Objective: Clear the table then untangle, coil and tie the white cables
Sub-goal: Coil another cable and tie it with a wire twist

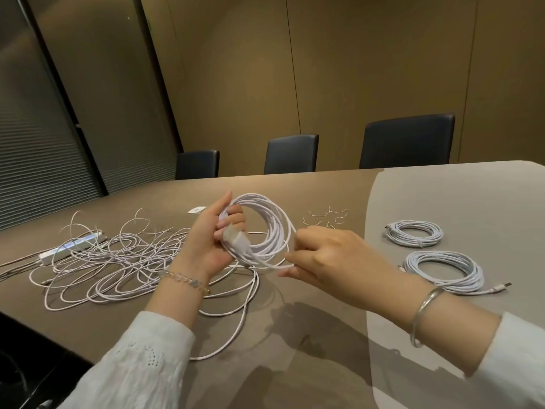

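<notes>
The left hand clenches a round coil of white cable above the table, its fingers hiding part of the loops and the plug end blurred, while the right hand pinches the coil's loose end. A tangled heap of white cable covers part of a power strip on the left. Two finished coils lie on the right, small wire ties hard to make out behind.

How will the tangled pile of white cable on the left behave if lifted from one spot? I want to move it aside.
The tangled cable looks thin and floppy, so it would likely sag and trail. Its loops overlap the power strip, so that may drag along.
</notes>
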Tool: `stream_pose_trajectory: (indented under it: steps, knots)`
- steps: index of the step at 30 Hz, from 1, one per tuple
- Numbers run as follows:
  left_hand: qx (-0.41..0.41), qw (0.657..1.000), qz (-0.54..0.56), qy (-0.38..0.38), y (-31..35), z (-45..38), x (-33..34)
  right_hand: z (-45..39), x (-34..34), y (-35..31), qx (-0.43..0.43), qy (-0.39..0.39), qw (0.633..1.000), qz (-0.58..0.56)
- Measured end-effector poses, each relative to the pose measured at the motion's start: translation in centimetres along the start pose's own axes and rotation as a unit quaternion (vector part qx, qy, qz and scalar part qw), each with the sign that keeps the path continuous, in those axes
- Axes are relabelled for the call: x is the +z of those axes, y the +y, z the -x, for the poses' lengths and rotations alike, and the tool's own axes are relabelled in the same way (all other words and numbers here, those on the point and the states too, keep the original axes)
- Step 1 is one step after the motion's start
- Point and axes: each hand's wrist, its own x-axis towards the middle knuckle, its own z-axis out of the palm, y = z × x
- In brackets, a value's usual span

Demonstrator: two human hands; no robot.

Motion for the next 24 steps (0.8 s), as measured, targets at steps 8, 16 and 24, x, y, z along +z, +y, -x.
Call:
stream_pose_trajectory:
  steps: [8, 16, 24]
  knots:
    - [0.048, 0.997, -0.026, 0.046, -3.3, -0.8, 3.1, -1.3, 0.2, -0.5, 0.106, -0.110, 0.988, -0.006]
    - [-0.028, 0.999, -0.029, 0.027, -4.2, -1.1, 4.1, -0.9, 0.4, 0.4, 0.161, -0.122, 0.976, -0.085]
    - [-0.039, 0.999, 0.015, -0.007, -4.3, -0.9, 4.1, 1.1, 1.2, 1.0, 0.191, 0.000, 0.971, -0.142]
